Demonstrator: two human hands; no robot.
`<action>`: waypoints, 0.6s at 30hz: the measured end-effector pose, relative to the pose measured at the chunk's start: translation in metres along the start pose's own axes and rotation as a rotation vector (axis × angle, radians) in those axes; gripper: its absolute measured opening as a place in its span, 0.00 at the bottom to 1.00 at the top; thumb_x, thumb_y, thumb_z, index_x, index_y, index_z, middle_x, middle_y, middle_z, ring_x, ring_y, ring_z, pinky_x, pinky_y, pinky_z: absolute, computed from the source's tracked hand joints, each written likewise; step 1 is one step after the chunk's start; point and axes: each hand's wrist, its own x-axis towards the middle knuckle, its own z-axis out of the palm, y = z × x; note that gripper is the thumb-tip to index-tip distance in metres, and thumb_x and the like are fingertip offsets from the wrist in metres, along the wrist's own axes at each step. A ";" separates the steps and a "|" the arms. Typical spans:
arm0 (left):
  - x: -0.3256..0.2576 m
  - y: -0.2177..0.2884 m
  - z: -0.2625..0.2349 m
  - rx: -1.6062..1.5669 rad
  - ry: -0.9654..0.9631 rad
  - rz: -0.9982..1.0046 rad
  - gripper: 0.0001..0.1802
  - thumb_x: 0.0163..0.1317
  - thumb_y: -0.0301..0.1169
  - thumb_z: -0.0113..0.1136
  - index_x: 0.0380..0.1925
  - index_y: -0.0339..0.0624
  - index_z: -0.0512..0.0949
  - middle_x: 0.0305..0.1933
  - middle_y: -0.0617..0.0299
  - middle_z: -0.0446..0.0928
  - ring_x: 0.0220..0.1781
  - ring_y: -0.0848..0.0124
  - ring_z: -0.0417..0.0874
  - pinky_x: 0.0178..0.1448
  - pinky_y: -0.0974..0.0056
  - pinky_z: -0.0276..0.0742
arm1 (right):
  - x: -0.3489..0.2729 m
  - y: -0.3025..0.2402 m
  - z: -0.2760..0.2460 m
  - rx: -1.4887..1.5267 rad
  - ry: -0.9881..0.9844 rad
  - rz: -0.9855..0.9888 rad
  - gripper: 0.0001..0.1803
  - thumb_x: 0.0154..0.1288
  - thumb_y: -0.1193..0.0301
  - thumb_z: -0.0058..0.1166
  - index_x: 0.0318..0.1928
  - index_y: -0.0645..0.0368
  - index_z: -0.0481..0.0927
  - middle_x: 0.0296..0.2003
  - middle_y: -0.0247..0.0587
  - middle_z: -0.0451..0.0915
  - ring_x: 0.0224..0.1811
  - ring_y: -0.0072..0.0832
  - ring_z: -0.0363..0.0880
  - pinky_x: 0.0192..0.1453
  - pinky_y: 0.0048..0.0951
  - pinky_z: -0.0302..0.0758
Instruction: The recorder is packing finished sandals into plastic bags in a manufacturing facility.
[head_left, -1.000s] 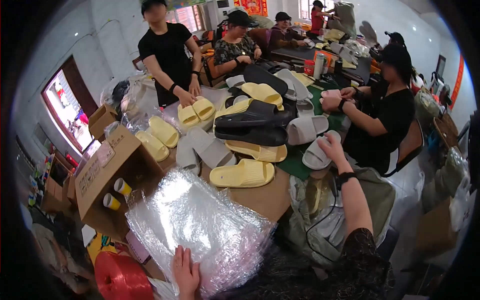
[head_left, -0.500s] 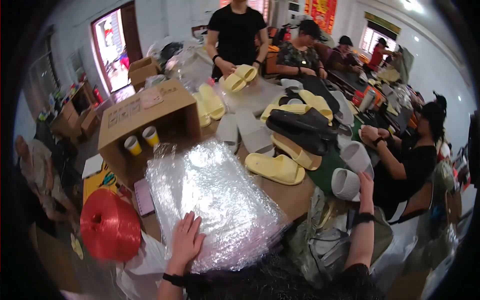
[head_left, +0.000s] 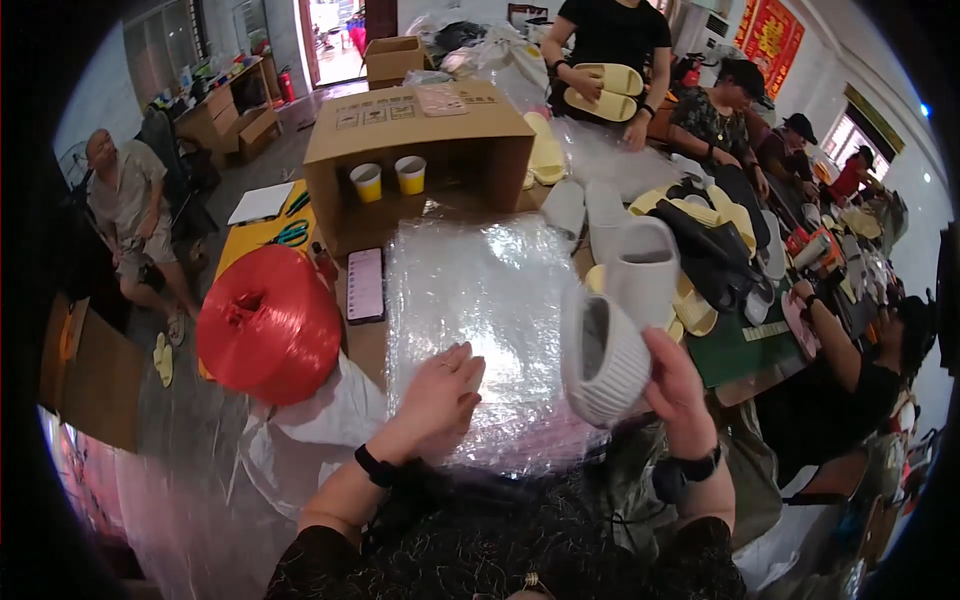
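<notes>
My right hand (head_left: pixel 683 395) grips a pair of light grey slide slippers (head_left: pixel 612 380), raised over the right edge of a stack of clear plastic bags (head_left: pixel 480 265). The nearer slipper has a ribbed strap; the other stands behind it, its opening facing me. My left hand (head_left: pixel 437 395) lies flat on the near left part of the shiny stack, fingers stretched out and holding nothing. Beyond the held pair, loose grey slippers (head_left: pixel 564 212) and a black slipper (head_left: pixel 710 250) lie in the pile.
Left of the bags are a red twine roll (head_left: pixel 268 335), a phone (head_left: pixel 365 284) and teal-handled scissors (head_left: pixel 290 234). An open cardboard box (head_left: pixel 420 120) holds two yellow-and-white cups (head_left: pixel 367 184). Across the table a person holds yellow slippers (head_left: pixel 605 92); other people sit at right.
My right hand has brought the grey slippers leftward from the table's right side to the bags. My left hand stays on the stack. The view has turned left.
</notes>
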 end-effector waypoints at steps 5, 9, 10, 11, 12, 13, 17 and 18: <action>-0.008 0.018 -0.014 -0.067 -0.115 -0.001 0.46 0.56 0.43 0.69 0.68 0.26 0.62 0.71 0.29 0.61 0.74 0.38 0.62 0.77 0.49 0.60 | 0.065 0.046 0.051 0.029 0.014 0.080 0.13 0.72 0.71 0.54 0.53 0.61 0.77 0.45 0.38 0.82 0.44 0.23 0.80 0.46 0.24 0.77; -0.023 0.024 -0.002 0.043 -0.151 0.057 0.47 0.55 0.45 0.70 0.67 0.26 0.63 0.72 0.29 0.60 0.75 0.38 0.60 0.77 0.47 0.58 | 0.093 0.069 0.033 -0.577 -0.090 0.080 0.18 0.67 0.69 0.61 0.52 0.66 0.76 0.37 0.36 0.83 0.36 0.20 0.79 0.35 0.20 0.72; -0.023 0.026 0.001 0.064 -0.140 0.072 0.46 0.54 0.46 0.70 0.66 0.27 0.65 0.72 0.31 0.60 0.75 0.40 0.60 0.77 0.47 0.58 | 0.098 0.078 0.033 -0.952 0.005 -0.115 0.19 0.62 0.64 0.64 0.46 0.66 0.78 0.31 0.38 0.82 0.32 0.29 0.80 0.34 0.29 0.75; -0.023 0.026 0.003 0.063 -0.136 0.071 0.46 0.54 0.46 0.70 0.66 0.27 0.65 0.72 0.31 0.60 0.75 0.40 0.60 0.77 0.47 0.58 | 0.101 0.080 0.029 -0.956 0.003 -0.117 0.19 0.62 0.64 0.64 0.46 0.66 0.78 0.31 0.38 0.82 0.32 0.29 0.80 0.34 0.29 0.75; -0.022 0.027 0.005 0.072 -0.165 0.065 0.46 0.54 0.47 0.71 0.66 0.28 0.65 0.73 0.31 0.59 0.76 0.40 0.60 0.76 0.46 0.58 | 0.104 0.080 0.025 -1.289 0.003 -0.216 0.20 0.60 0.61 0.65 0.43 0.65 0.79 0.31 0.42 0.81 0.32 0.35 0.80 0.36 0.34 0.76; -0.023 0.026 0.007 0.080 -0.199 0.062 0.47 0.54 0.47 0.71 0.66 0.29 0.65 0.73 0.32 0.58 0.76 0.41 0.59 0.76 0.46 0.58 | 0.103 0.082 0.024 -1.617 0.009 -0.316 0.20 0.57 0.58 0.65 0.40 0.63 0.80 0.30 0.45 0.80 0.33 0.41 0.80 0.38 0.39 0.76; -0.018 0.028 0.005 0.052 -0.238 0.003 0.47 0.52 0.45 0.73 0.68 0.33 0.64 0.73 0.33 0.59 0.76 0.42 0.59 0.76 0.46 0.60 | 0.112 0.091 0.022 -1.749 0.056 -0.451 0.17 0.58 0.59 0.60 0.34 0.62 0.81 0.33 0.52 0.79 0.38 0.51 0.81 0.44 0.49 0.76; -0.016 0.027 0.006 0.049 -0.244 0.005 0.47 0.52 0.45 0.73 0.68 0.33 0.64 0.73 0.33 0.59 0.76 0.42 0.59 0.76 0.46 0.60 | 0.115 0.088 0.020 -1.747 0.060 -0.444 0.17 0.58 0.59 0.60 0.34 0.62 0.81 0.33 0.52 0.79 0.38 0.51 0.81 0.44 0.49 0.76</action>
